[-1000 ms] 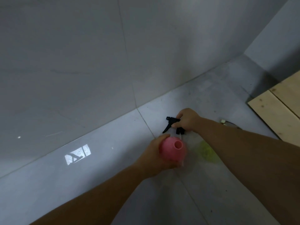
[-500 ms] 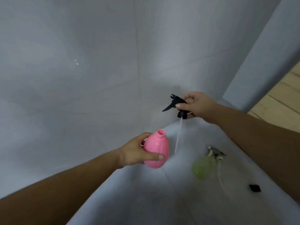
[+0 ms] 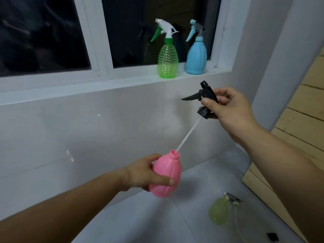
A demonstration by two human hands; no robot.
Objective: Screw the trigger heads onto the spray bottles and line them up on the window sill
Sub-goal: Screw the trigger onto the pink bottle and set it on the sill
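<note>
pink bottle point(image 3: 166, 174) in left hand point(image 3: 143, 172), tube tip at mouth

Blurred yellow-green bottle point(image 3: 219, 213); left hand point(image 3: 140, 174) hides pink bottle's point(image 3: 166, 172) side.

Our left hand point(image 3: 143, 174) grips the pink bottle point(image 3: 165, 174) around its belly, open neck tilted up toward our right hand point(image 3: 229, 109). That hand pinches the black trigger head point(image 3: 204, 95) up and to the right, and its clear dip tube point(image 3: 188, 135) slants down so its tip sits at the bottle's mouth. Above both hands, a green spray bottle point(image 3: 168, 60) and a blue spray bottle point(image 3: 196, 53) stand upright, near each other, on the window sill point(image 3: 105, 85). Below our right forearm, a pale green bottle point(image 3: 219, 213) lies on the floor point(image 3: 149, 225) with a loose trigger head point(image 3: 234, 199) beside it.
</note>
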